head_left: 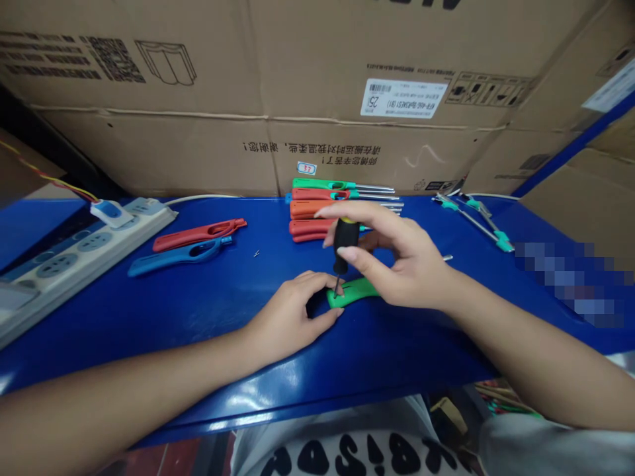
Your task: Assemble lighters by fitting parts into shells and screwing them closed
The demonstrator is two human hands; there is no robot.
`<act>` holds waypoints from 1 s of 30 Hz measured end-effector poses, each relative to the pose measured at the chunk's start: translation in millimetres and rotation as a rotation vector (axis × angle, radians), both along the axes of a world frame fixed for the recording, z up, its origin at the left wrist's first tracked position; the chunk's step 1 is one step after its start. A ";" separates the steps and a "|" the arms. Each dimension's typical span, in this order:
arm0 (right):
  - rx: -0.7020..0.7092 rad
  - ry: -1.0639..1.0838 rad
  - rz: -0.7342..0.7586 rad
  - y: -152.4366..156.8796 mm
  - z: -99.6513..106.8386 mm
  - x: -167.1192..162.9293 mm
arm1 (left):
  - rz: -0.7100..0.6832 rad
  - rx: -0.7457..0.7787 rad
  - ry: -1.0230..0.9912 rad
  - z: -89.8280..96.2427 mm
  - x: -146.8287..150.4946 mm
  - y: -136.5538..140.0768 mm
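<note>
My right hand [397, 254] is closed around the black handle of a screwdriver [346, 243], held upright. Its thin shaft points down onto the end of a green lighter [360, 291] lying on the blue table. My left hand [305, 307] pinches that same end between thumb and fingers, steadying it against the table. Most of the green lighter's far part is hidden under my right hand. Behind my hands lie several finished-looking lighters, among them an orange lighter [305, 210], a red lighter [308, 230] and a green lighter [320, 184], with metal tubes pointing right.
To the left lie a red handle shell [198, 235] and a blue handle shell [179, 256], with tiny screws [256, 253] nearby. A white power strip [89, 254] runs along the left edge. Metal tubes with teal parts [476, 221] lie at right. A cardboard wall [198, 145] closes the back.
</note>
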State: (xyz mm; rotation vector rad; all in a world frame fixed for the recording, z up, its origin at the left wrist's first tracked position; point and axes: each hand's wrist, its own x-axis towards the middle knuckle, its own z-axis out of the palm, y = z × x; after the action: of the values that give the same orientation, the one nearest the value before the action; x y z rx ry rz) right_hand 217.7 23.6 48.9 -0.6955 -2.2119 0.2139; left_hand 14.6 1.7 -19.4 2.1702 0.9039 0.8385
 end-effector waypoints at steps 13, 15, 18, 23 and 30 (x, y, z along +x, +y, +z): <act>0.190 -0.030 -0.149 -0.7 6.9 3.7 | -0.005 0.026 0.008 1.7 0.7 0.2; 0.292 -0.040 -0.191 -1.4 6.7 3.8 | -0.006 0.033 0.010 1.7 0.7 0.4; 0.029 -0.007 -0.056 -5.9 10.3 1.1 | -0.006 0.018 0.019 1.5 0.7 0.6; -0.002 -0.067 -0.018 -7.6 11.0 1.2 | -0.016 0.017 0.017 0.4 -0.2 0.1; 0.116 -0.153 -0.087 -5.3 10.6 4.9 | -0.039 -0.012 0.001 2.8 0.5 0.8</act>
State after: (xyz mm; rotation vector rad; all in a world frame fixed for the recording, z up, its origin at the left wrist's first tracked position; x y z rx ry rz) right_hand 222.6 18.2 59.5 -0.7634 -2.3122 -0.0120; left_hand 15.1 2.5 -16.5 2.1713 0.8621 0.8110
